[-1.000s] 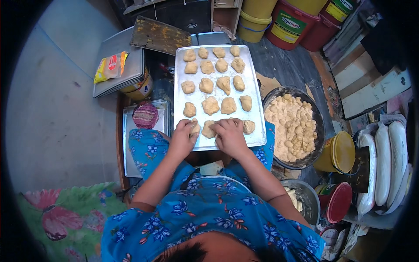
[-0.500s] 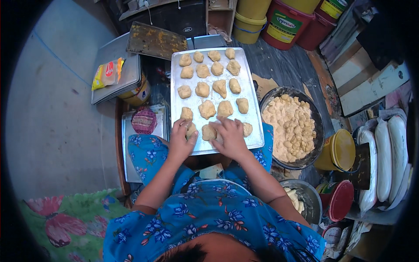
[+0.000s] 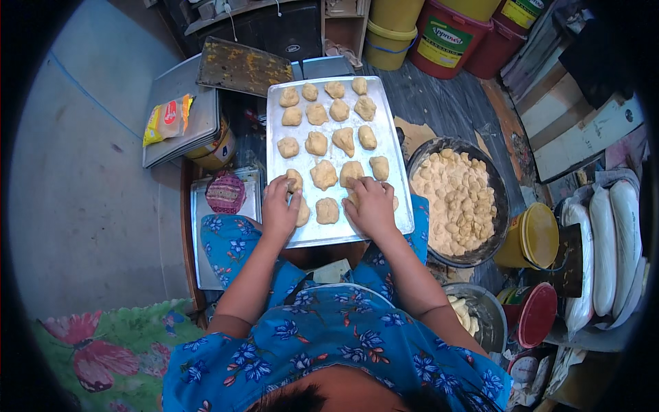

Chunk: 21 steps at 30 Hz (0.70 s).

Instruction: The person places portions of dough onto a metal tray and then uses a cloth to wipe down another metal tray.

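Note:
A metal tray (image 3: 322, 230) rests across my lap with several rows of pale dough pieces (image 3: 322, 175) on it. My left hand (image 3: 281, 206) is at the tray's near left, its curved fingers apart and touching the dough in the fourth row. My right hand (image 3: 371, 206) lies over the near right pieces, fingers spread and bent, their tips on the dough and partly hiding it. Neither hand visibly lifts a piece. A large dark basin (image 3: 501, 206) heaped with small dough lumps stands beside the tray on the right.
Stacked baking sheets (image 3: 161, 154) with a yellow packet (image 3: 165, 120) are at left, a stained tray (image 3: 244, 65) behind. Buckets (image 3: 443, 41) stand at back. A yellow bucket (image 3: 535, 233), red bucket (image 3: 535, 316), grey bowl (image 3: 487, 326) and white plastic-wrapped bundles (image 3: 604, 254) crowd the right.
Both hands have shifted up the tray toward the fourth row, the right also slightly rightward, uncovering the middle piece in the nearest row. The tray appears slightly lower and farther left in view.

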Each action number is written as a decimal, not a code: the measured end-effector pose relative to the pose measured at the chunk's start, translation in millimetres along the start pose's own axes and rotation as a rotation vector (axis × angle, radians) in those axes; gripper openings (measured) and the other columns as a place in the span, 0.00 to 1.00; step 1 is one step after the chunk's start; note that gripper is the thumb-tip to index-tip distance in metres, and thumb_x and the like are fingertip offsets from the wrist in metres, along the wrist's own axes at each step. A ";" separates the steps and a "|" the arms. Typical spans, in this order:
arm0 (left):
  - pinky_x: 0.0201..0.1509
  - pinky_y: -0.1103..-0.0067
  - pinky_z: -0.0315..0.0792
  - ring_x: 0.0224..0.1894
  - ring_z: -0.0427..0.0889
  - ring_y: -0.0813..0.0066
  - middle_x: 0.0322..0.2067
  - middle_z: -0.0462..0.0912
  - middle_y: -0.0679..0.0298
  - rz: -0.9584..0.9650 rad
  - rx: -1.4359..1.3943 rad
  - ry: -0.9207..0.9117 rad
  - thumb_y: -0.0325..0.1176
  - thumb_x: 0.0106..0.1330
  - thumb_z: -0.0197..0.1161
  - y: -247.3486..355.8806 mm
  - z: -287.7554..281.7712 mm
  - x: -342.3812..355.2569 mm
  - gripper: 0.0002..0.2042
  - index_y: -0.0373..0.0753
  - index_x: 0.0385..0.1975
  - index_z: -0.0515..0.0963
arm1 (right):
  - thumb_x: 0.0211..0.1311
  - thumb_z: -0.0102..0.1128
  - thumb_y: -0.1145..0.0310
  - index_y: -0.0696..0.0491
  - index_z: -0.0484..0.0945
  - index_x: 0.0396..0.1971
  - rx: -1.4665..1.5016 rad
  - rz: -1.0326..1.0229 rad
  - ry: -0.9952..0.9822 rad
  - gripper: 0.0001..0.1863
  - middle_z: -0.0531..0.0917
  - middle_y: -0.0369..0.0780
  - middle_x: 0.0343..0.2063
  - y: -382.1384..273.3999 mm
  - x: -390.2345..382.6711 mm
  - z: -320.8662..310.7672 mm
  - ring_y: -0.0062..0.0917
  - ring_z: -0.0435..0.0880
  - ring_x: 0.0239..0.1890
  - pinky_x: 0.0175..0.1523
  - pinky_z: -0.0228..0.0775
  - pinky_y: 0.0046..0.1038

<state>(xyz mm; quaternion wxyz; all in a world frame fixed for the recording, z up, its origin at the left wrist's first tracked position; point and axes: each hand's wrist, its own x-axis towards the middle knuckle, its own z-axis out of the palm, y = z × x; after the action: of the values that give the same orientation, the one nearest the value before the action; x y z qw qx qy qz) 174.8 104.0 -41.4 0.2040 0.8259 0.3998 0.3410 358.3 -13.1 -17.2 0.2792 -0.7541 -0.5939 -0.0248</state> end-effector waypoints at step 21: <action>0.56 0.64 0.64 0.51 0.70 0.50 0.50 0.72 0.50 0.041 0.009 0.001 0.37 0.58 0.61 -2.1 2.8 -4.1 0.17 0.32 0.43 0.74 | 0.53 0.62 0.59 0.51 0.69 0.56 0.109 0.290 -0.256 0.29 0.59 0.53 0.62 -8.9 -4.8 -28.8 0.47 0.55 0.65 0.66 0.45 0.50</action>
<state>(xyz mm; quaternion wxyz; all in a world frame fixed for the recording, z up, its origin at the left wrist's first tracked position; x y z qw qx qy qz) 173.9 101.8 -46.3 0.1933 0.8347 0.3843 0.3438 357.3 -29.0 8.8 0.2425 -0.8126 -0.5101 0.1439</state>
